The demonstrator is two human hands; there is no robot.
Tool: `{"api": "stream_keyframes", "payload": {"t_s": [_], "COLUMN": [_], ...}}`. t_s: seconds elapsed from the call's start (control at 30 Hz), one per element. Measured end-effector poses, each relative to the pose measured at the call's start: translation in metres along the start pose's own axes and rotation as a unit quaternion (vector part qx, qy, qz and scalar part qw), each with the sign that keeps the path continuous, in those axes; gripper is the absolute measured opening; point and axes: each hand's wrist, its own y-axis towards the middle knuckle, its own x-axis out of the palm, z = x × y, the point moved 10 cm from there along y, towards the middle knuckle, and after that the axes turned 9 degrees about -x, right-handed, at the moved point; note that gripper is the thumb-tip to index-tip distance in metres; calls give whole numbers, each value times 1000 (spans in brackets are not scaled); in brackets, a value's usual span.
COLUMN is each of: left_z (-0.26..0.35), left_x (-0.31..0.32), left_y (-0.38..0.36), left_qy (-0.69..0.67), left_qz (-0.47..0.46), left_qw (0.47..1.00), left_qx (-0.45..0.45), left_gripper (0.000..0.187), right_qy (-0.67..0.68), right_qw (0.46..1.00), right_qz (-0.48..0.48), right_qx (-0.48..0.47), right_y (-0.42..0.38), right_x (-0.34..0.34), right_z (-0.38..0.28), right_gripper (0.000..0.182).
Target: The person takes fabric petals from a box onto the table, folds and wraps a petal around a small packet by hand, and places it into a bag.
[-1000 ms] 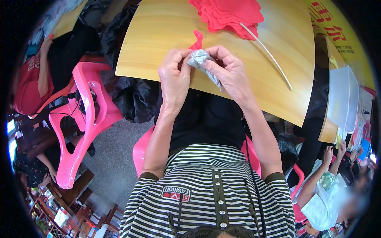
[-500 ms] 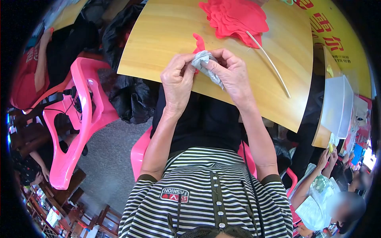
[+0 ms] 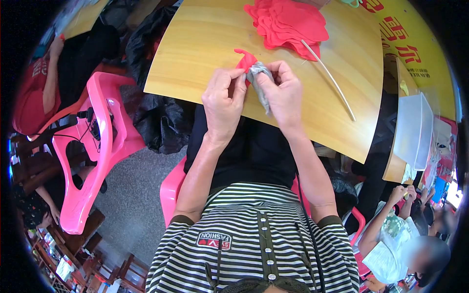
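Observation:
Close together above the table's near edge, both my hands work on a small red fabric piece (image 3: 245, 60). My left hand (image 3: 224, 97) pinches its lower side between thumb and fingers. A crumpled grey cloth (image 3: 264, 80) is gripped in my right hand (image 3: 284, 95), its upper end pressed against the red piece and its tail hanging toward my lap. Beyond them lies a stack of red petal-shaped fabric pieces (image 3: 288, 27). One end of a thin pale stick (image 3: 332, 80) rests on the stack.
The wooden table (image 3: 195, 58) ends just before my lap. To the left stand a pink plastic chair (image 3: 105, 141) and a black plastic bag (image 3: 163, 122). A translucent bin (image 3: 415, 129) sits on another table at right. Other people (image 3: 391, 244) sit nearby.
My hands have moved slightly, and the grey cloth has shifted a little right. More of the red piece now shows between my fingers, spread wider than before.

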Motion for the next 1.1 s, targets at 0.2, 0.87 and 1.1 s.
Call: {"api": "stream_keyframes", "payload": {"t_s": [0.2,0.87,1.1], "left_z": [8,-15,-11], "left_x": [7,28,30], "left_y": [-1,4,-2], "left_qy": [-7,-226,-236], "left_qz": [-10,-106,-129], "left_qw": [1000,950,936], "left_qx": [-26,-189,-225], "left_gripper": [12,5,7], "right_qy": [15,166,139], "right_qw": [1000,980,981], "right_qz": [27,-97,-115], "right_qx": [2,38,67], "right_y": [2,-4,-2], "right_x": [-6,2,-1], "right_z": [-3,-21,-18], "right_gripper": [20,18,22]}}
